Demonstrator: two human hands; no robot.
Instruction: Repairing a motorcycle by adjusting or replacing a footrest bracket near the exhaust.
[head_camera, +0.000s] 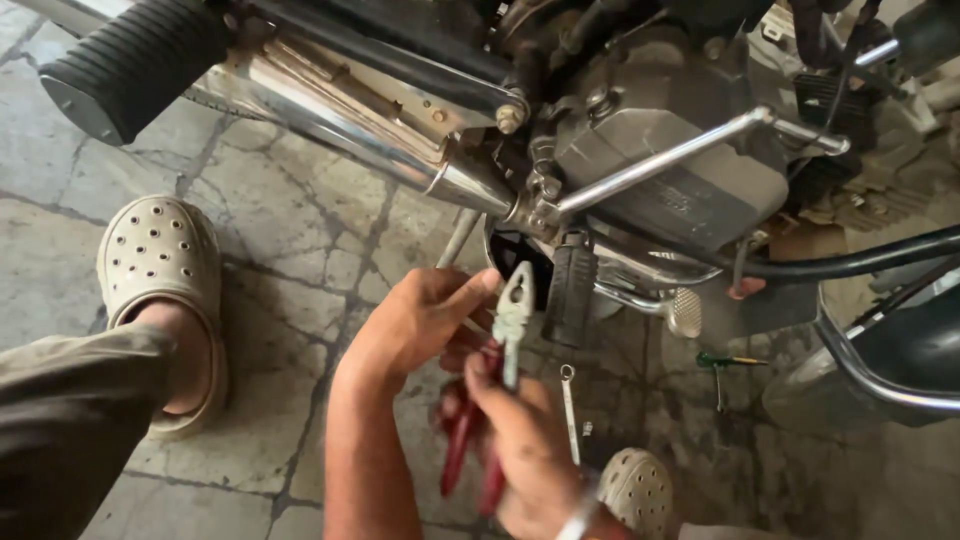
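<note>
I am crouched beside a motorcycle. My right hand (525, 440) grips the red handles of a pair of pliers (513, 310), whose grey metal jaws point up toward the black rubber footpeg (570, 290) under the engine (680, 180). My left hand (420, 320) reaches in from the left; its thumb and fingertips rest against the pliers just below the jaws. Whether the jaws pinch anything cannot be made out.
A chrome exhaust pipe (340, 130) runs across the top, with a ribbed black peg (130, 60) at the upper left. A thin spanner (570, 410) and a green-handled screwdriver (725, 362) lie on the cracked concrete floor. My beige clogs (160, 270) (635, 490) flank my hands.
</note>
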